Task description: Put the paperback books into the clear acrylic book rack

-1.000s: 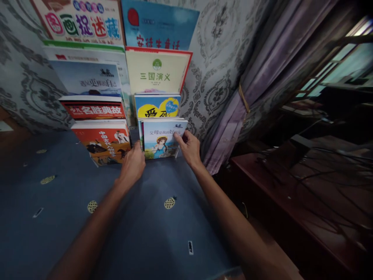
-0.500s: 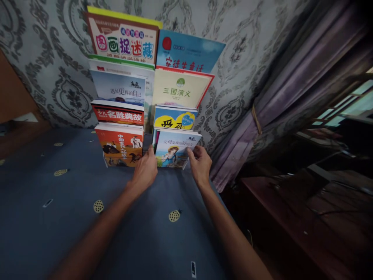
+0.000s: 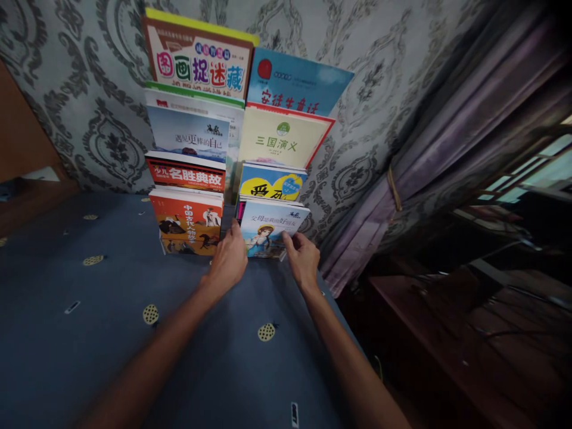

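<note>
Light-blue book [image 3: 272,229], girl on cover, is stood upright with a slight backward lean at the front of the right-hand column of books, near the far right corner of the blue cloth [image 3: 223,357]. Both hands are placed at it, one per side.

Right hand [image 3: 304,259]: book's right edge is pinched, gap narrowed to about the thickness of what is gripped. Thumb is laid on the front cover; the other fingers are bent round behind the edge.

Left hand [image 3: 230,256]: set at the book's left edge, index finger pointed up along it, the rest curled. Thumb and inner fingers are hidden by the back of the hand, so it can't be told whether anything is gripped there or just touched.

Behind the book, a blue-and-yellow book [image 3: 272,179], a cream book [image 3: 283,137] and a teal book [image 3: 297,80] are stepped up towards the wallpaper [image 3: 379,36]. Left column is stacked likewise: orange book [image 3: 187,223] in front, then red book [image 3: 187,174], pale-blue book [image 3: 190,134], brown book [image 3: 196,56] at top.

Purple curtain [image 3: 375,214] is gathered by a tie [image 3: 394,187] beyond the cloth's right edge.
</note>
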Demonstrator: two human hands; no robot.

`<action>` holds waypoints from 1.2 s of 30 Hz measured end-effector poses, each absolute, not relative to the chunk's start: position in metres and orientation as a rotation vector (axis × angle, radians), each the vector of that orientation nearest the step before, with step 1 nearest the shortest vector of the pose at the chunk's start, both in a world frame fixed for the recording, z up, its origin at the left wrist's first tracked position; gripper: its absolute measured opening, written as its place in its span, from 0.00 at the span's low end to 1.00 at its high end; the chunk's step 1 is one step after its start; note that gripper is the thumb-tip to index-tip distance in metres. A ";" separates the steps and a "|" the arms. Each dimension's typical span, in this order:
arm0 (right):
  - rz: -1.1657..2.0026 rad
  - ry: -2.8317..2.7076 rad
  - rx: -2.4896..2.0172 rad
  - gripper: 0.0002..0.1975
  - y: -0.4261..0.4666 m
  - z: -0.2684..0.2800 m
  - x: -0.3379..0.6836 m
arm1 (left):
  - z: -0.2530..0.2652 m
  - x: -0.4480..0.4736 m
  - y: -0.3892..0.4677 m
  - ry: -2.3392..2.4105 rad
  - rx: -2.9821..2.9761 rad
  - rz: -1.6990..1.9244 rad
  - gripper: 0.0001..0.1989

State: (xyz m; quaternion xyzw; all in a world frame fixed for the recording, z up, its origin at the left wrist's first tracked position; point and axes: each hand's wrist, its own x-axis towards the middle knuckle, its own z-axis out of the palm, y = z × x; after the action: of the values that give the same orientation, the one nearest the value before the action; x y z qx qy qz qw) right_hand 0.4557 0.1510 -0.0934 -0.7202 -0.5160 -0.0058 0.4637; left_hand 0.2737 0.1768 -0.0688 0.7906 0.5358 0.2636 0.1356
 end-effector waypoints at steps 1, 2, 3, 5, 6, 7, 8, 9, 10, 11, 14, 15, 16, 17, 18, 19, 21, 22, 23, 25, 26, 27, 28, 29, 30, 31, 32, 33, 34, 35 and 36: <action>-0.027 -1.283 -1.783 0.29 0.151 -0.093 0.456 | -0.067 0.275 0.176 1.558 2.272 0.760 0.32; -0.038 -1.296 -1.794 0.28 0.150 -0.093 0.455 | -0.066 0.276 0.175 1.567 2.255 0.751 0.32; -0.049 -1.304 -1.804 0.28 0.150 -0.094 0.455 | -0.064 0.277 0.174 1.577 2.241 0.743 0.33; -0.069 -1.310 -1.826 0.27 0.151 -0.094 0.455 | -0.062 0.279 0.172 1.596 2.231 0.738 0.35; -0.076 -1.315 -1.834 0.27 0.151 -0.095 0.454 | -0.062 0.280 0.171 1.604 2.239 0.740 0.36; -0.080 -1.319 -1.842 0.26 0.151 -0.095 0.455 | -0.063 0.280 0.171 1.612 2.254 0.744 0.36; -0.083 -1.323 -1.849 0.26 0.152 -0.096 0.455 | -0.064 0.281 0.171 1.619 2.274 0.750 0.37; -0.086 -1.326 -1.854 0.26 0.152 -0.096 0.455 | -0.065 0.281 0.171 1.622 2.295 0.758 0.37; -0.087 -1.329 -1.856 0.26 0.152 -0.097 0.456 | -0.068 0.281 0.173 1.621 2.316 0.770 0.36; -0.087 -1.330 -1.857 0.26 0.152 -0.097 0.456 | -0.070 0.280 0.174 1.610 2.335 0.789 0.36; -0.076 -1.329 -1.858 0.26 0.152 -0.098 0.458 | -0.076 0.277 0.178 1.550 2.350 0.837 0.34; -0.071 -1.328 -1.859 0.26 0.152 -0.099 0.458 | -0.076 0.275 0.179 1.532 2.338 0.854 0.34; -0.067 -1.325 -1.858 0.26 0.152 -0.099 0.458 | -0.075 0.274 0.180 1.518 2.322 0.885 0.35; -0.063 -1.323 -1.855 0.26 0.152 -0.099 0.458 | -0.072 0.272 0.180 1.502 2.307 0.937 0.36; -0.059 -1.320 -1.853 0.26 0.151 -0.099 0.458 | -0.068 0.271 0.180 1.476 2.301 1.009 0.36; -0.055 -1.315 -1.852 0.26 0.151 -0.099 0.458 | -0.063 0.270 0.179 1.430 2.313 1.088 0.37; -0.042 -1.309 -1.853 0.26 0.151 -0.099 0.457 | -0.051 0.267 0.178 1.316 2.370 1.201 0.37; -0.035 -1.310 -1.853 0.26 0.150 -0.099 0.457 | -0.045 0.266 0.178 1.277 2.401 1.213 0.36; -0.027 -1.310 -1.854 0.25 0.150 -0.099 0.456 | -0.039 0.265 0.179 1.262 2.424 1.198 0.34; -0.009 -1.307 -1.857 0.24 0.150 -0.099 0.456 | -0.030 0.263 0.182 1.289 2.437 1.148 0.30; 0.002 -1.306 -1.855 0.23 0.150 -0.099 0.456 | -0.028 0.262 0.184 1.307 2.433 1.133 0.29; 0.014 -1.304 -1.851 0.22 0.150 -0.099 0.455 | -0.026 0.261 0.186 1.318 2.428 1.125 0.28; 0.026 -1.300 -1.845 0.21 0.150 -0.099 0.455 | -0.025 0.260 0.189 1.322 2.421 1.127 0.27; 0.037 -1.296 -1.840 0.20 0.150 -0.100 0.454 | -0.025 0.260 0.192 1.321 2.412 1.133 0.27; 0.045 -1.293 -1.838 0.19 0.150 -0.100 0.454 | -0.026 0.259 0.194 1.318 2.402 1.140 0.26; 0.048 -1.290 -1.841 0.19 0.150 -0.100 0.453 | -0.027 0.258 0.196 1.316 2.394 1.141 0.26; 0.048 -1.291 -1.850 0.19 0.149 -0.100 0.453 | -0.028 0.257 0.198 1.317 2.392 1.138 0.26; 0.047 -1.298 -1.861 0.19 0.149 -0.100 0.452 | -0.029 0.256 0.200 1.321 2.397 1.133 0.26; 0.047 -1.310 -1.870 0.18 0.149 -0.100 0.451 | -0.030 0.255 0.201 1.324 2.413 1.124 0.26; 0.049 -1.320 -1.876 0.18 0.149 -0.099 0.451 | -0.030 0.255 0.201 1.328 2.433 1.117 0.26; 0.050 -1.325 -1.882 0.18 0.149 -0.099 0.450 | -0.030 0.254 0.202 1.332 2.454 1.115 0.26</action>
State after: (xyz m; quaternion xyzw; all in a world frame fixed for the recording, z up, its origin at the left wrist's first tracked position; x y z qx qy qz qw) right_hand 0.4502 0.1486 -0.0988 -0.7465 -0.5258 0.0199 0.4074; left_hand 0.2543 0.2019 -0.0299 0.8142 0.4420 0.3702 0.0676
